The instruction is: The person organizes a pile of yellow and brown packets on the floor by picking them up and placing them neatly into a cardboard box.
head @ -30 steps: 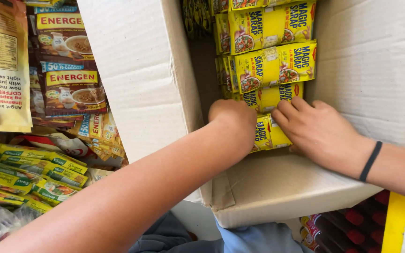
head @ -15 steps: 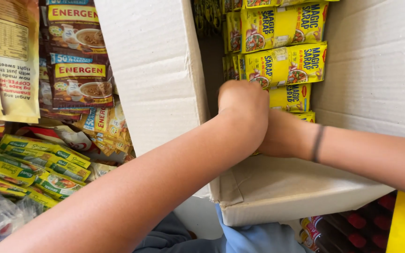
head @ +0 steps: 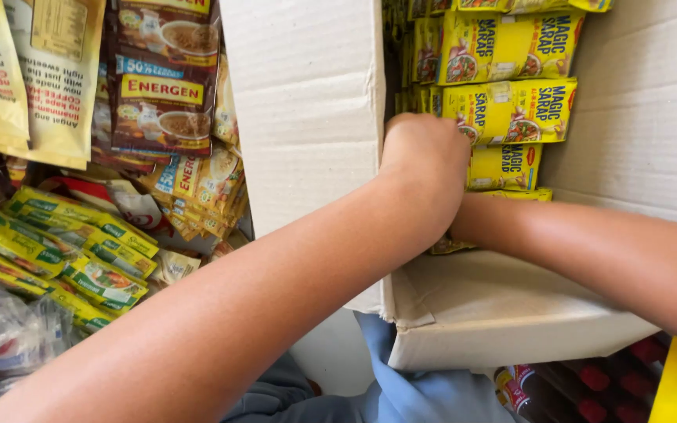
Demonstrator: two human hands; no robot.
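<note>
Sachets (head: 511, 110), yellow and flat, are standing in rows inside the box (head: 307, 117), filling its far end in stacked layers. The left hand (head: 425, 160) is reaching into the box with its knuckles showing, pressing against the lowest sachets; its fingers are curling down out of sight, so whether they are gripping anything cannot be told. The right forearm (head: 589, 251) is crossing in from the right, passing behind the left wrist; the right hand itself is hiding behind the left one, so its fingers and their grasp are not showing either.

The box is plain brown cardboard, lying open toward the camera, its near flap (head: 495, 313) folding down over blue cloth (head: 425, 392). No counter is showing under it.

To the left of the box, more packets are crowding the view: brown drink sachets (head: 166, 86) are hanging in strips just beside the cardboard wall, tan pouches (head: 33, 70) are hanging farther left, and green-and-yellow sachets (head: 64, 243) are lying fanned out below them. Clear plastic wrappers (head: 1, 337) are sitting at the lower left corner. Below the box at the right, red-capped dark bottles (head: 589, 384) are lying near a yellow edge (head: 671, 392).
</note>
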